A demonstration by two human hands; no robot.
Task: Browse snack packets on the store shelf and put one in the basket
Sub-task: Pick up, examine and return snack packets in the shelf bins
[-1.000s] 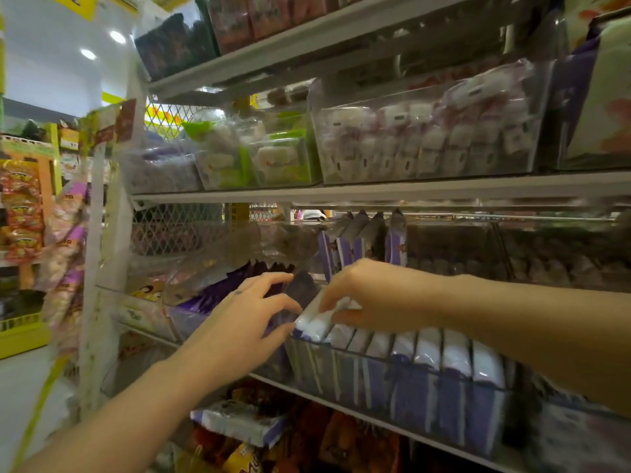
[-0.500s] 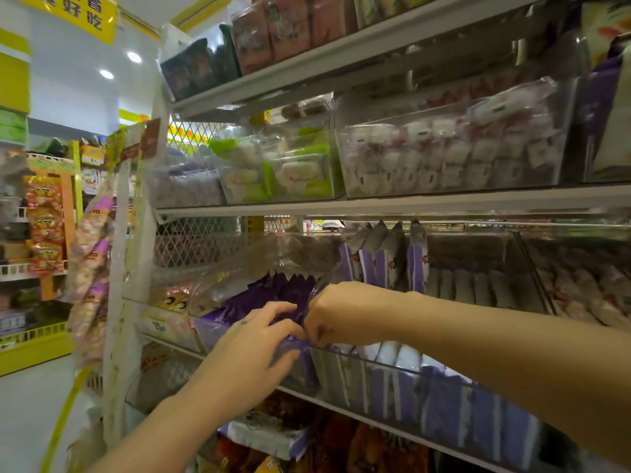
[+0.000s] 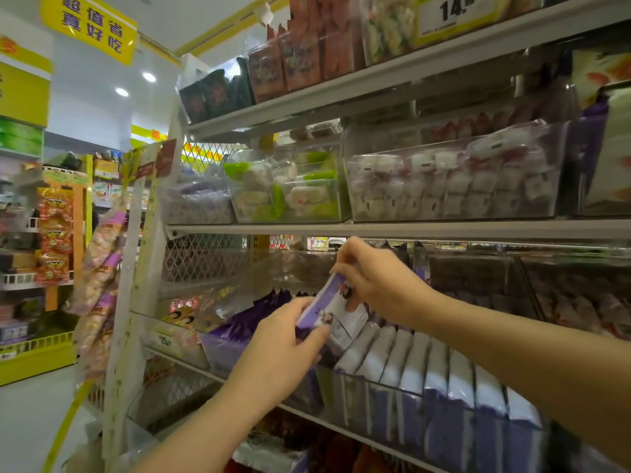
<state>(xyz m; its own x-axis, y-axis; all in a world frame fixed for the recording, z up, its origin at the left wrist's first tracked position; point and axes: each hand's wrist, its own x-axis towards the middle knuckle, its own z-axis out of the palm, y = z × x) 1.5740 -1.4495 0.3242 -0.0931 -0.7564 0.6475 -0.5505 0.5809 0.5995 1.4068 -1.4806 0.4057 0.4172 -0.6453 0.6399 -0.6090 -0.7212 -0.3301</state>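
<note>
**One packet drawn up out of the row — both hands on it**

The white-and-purple snack packet [image 3: 333, 303] now stands tilted above the row of like packets [image 3: 430, 367], just below the centre of view, and the row runs off toward 4 o'clock. The right hand [image 3: 379, 288] pinches its top edge from 2 o'clock with curled fingers. The left hand [image 3: 283, 343] grips its lower edge from 7 o'clock, thumb on the face. Half a second ago both hands were low among the packet tops and no packet was raised. By my reading, browsing has turned into picking — the drop is yet to come, and the basket is not in view.
</note>
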